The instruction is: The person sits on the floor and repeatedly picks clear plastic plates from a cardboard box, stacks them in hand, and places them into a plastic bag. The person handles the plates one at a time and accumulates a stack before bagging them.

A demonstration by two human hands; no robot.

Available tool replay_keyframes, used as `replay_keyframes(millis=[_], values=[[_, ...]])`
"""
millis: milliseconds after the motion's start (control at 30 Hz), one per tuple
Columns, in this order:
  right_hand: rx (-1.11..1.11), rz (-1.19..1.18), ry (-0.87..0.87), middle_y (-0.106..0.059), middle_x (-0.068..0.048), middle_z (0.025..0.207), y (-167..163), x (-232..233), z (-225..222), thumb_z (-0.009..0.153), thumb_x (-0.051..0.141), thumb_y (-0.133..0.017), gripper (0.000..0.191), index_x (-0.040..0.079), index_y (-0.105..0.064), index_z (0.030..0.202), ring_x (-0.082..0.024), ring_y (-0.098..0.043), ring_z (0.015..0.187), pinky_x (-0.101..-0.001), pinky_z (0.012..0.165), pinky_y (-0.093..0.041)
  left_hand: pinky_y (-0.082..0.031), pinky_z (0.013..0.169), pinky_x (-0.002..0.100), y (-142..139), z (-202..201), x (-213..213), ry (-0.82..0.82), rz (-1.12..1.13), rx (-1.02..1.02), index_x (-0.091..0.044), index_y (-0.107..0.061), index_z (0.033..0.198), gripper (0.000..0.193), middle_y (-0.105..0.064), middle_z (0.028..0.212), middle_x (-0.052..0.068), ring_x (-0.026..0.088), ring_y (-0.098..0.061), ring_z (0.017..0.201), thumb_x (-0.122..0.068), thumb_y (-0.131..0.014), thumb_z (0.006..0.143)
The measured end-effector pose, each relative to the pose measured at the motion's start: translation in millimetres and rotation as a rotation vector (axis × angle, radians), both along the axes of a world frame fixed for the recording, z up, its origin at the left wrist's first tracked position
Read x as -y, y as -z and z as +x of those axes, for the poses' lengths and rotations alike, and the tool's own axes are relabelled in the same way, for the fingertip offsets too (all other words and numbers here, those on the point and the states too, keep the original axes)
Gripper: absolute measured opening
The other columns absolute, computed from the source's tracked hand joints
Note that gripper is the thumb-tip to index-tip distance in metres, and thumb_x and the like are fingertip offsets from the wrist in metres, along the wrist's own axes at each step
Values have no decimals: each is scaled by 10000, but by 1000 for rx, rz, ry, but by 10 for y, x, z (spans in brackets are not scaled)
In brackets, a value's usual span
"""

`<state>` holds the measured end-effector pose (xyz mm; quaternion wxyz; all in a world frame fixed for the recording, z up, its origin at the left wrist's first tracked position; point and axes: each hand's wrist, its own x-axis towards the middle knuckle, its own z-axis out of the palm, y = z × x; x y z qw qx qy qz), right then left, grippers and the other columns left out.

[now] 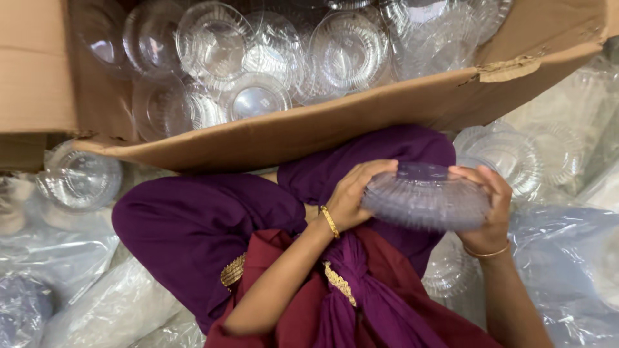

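The left hand (351, 193) and right hand (487, 200) clasp a clear bowl (425, 196) from opposite sides. A carton (361, 119) of bowls sits just beyond.

clear ribbed plastic bowl (425, 196); matt cardboard box (361, 116).

I am seeing both hands pressing a stack of clear bowls (425, 196) between them. Just above the grip, the cardboard box flap (361, 119) is blocking the way. Below it, purple cloth (206, 225) is filling the lap. To the right, more clear bowls (509, 158) and plastic bags (567, 258) are crowding in.
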<state>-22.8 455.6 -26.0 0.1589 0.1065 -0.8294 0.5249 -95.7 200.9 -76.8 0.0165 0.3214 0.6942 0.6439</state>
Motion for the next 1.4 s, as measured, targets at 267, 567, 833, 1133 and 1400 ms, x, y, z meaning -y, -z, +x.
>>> replay_keyframes(millis=[267, 567, 833, 1133, 1400], values=[[-56, 91, -30, -617, -228, 1318, -45, 62, -20, 773, 154, -840, 603, 14, -506, 1255, -323, -609, 1242, -384, 1039, -543, -495, 1156, 431, -43, 19, 1, 31, 84, 23, -36, -596, 1299, 596, -643, 1397, 136, 376, -580, 1373, 46, -799, 745], [231, 33, 74, -691, -144, 1262, 253, 223, 212, 811, 131, -809, 598, 12, -552, 1337, -193, -675, 1148, -308, 1021, -547, -517, 1141, 387, -229, 111, 483, 52, 140, 177, -27, -552, 1343, 578, -546, 1519, 191, 310, -582, 1395, -54, -810, 826], [816, 71, -192, -665, -115, 1286, 140, 1380, -235, 784, 343, -834, 731, 48, -531, 1381, -201, -703, 1052, -351, 865, -600, -553, 983, 382, 312, 466, 1486, -321, 230, 1099, 7, -593, 1357, 625, -704, 1265, 231, 273, -683, 1132, -260, -806, 834], [302, 838, -416, -719, -87, 1227, -993, 1060, -2478, 913, 300, -655, 452, 162, -635, 1344, -254, -712, 1082, -398, 920, -575, -519, 909, 489, 10, 117, 1414, -471, -719, 99, 32, -469, 1416, 885, -572, 1307, 360, 537, -602, 1112, -371, -806, 704], [570, 1392, -841, -654, -137, 1330, -93, 2457, -3601, 921, 491, -678, 543, 199, -615, 1374, -340, -623, 1221, -443, 1082, -488, -565, 862, 483, -1167, -1004, 2050, 107, -711, 79, -36, -665, 1104, 281, -716, 1061, 189, 389, -717, 984, -235, -711, 911]])
